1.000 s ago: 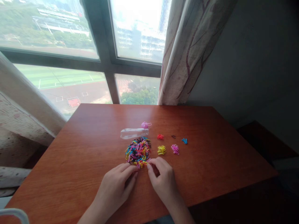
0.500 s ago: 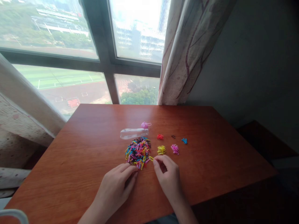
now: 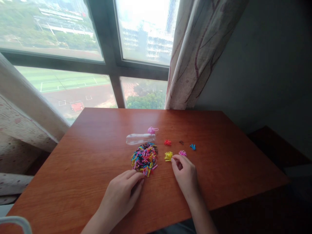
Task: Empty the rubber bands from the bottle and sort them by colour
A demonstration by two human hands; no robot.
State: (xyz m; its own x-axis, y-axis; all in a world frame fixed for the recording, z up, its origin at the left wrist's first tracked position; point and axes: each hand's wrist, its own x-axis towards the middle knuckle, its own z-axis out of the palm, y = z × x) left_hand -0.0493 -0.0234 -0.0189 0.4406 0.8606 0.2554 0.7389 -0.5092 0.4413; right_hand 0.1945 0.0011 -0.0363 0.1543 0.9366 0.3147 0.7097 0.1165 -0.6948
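Note:
A mixed heap of small coloured rubber bands [image 3: 144, 159] lies mid-table. To its right are sorted little piles: yellow [image 3: 168, 156], pink [image 3: 182, 152], red [image 3: 167, 142], blue [image 3: 192, 147] and a single dark band [image 3: 181, 142]. My right hand [image 3: 184, 172] is pinched, thumb against forefinger, with its fingertips at the right edge of the yellow pile; the yellow band it holds blends into that pile. My left hand [image 3: 120, 196] lies flat on the table, fingers stretched, tips touching the near edge of the mixed heap.
A clear plastic bottle [image 3: 140, 139] lies on its side behind the heap, its pink cap [image 3: 151, 130] beside it. The wooden table [image 3: 85, 152] stands against a window with curtains. A white rim [image 3: 14, 222] shows at the bottom left corner.
My right hand pulled a yellow band out of the mixed heap and carried it right and away to the yellow pile. My left hand stayed put.

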